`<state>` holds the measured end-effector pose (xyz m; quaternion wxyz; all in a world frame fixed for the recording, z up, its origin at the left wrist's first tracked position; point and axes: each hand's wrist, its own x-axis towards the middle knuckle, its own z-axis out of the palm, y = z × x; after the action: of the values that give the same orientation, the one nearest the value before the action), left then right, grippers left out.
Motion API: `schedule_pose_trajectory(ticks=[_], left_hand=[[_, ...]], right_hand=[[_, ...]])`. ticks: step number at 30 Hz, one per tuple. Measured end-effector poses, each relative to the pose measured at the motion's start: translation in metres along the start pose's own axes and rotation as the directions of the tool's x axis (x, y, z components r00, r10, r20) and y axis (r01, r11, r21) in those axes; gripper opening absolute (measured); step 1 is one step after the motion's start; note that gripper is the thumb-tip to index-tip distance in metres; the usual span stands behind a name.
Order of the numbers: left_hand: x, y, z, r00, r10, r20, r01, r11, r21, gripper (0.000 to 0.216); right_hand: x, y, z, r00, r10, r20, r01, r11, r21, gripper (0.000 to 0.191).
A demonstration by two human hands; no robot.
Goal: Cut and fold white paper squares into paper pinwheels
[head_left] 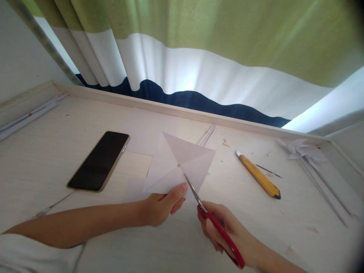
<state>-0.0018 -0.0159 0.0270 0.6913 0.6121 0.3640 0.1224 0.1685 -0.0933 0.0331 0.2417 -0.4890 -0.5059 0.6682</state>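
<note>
My left hand [163, 204] pinches the near edge of a white paper square [182, 161] creased along its diagonals, holding it above the pale wooden desk [45, 159]. My right hand [227, 231] grips red-handled scissors [212, 218]. Their blades point up and left into the paper, along a diagonal crease toward its centre.
A dark smartphone [99, 160] lies face up at the left. A yellow utility knife [258, 175] lies to the right, a thin dark strip beside it. A finished white paper pinwheel [301, 148] rests at the far right. More white paper lies under the square. A green, white and navy curtain [199, 60] hangs behind.
</note>
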Motion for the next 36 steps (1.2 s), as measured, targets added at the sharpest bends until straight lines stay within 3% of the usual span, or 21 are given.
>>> schedule_pose_trajectory(ticks=[6, 19, 25, 36], left_hand=[[0.002, -0.005, 0.0, 0.997, 0.077, 0.016, -0.076, 0.996, -0.042, 0.054], [0.0, -0.004, -0.001, 0.996, 0.077, 0.036, -0.077, 0.997, 0.005, 0.054], [-0.001, -0.003, 0.001, 0.999, 0.025, 0.042, -0.026, 0.999, 0.019, 0.054], [-0.002, 0.012, 0.003, 0.99, -0.141, 0.013, 0.141, 0.99, 0.03, 0.052]], right_hand=[[0.001, 0.003, 0.001, 0.999, 0.032, -0.01, -0.031, 0.997, 0.075, 0.04], [0.002, 0.005, -0.001, 1.0, 0.005, 0.005, -0.006, 0.998, 0.063, 0.038], [0.002, 0.004, 0.0, 1.0, -0.027, 0.009, 0.026, 0.996, 0.079, 0.039], [0.0, 0.006, 0.005, 0.999, 0.04, -0.015, -0.038, 0.995, 0.093, 0.041]])
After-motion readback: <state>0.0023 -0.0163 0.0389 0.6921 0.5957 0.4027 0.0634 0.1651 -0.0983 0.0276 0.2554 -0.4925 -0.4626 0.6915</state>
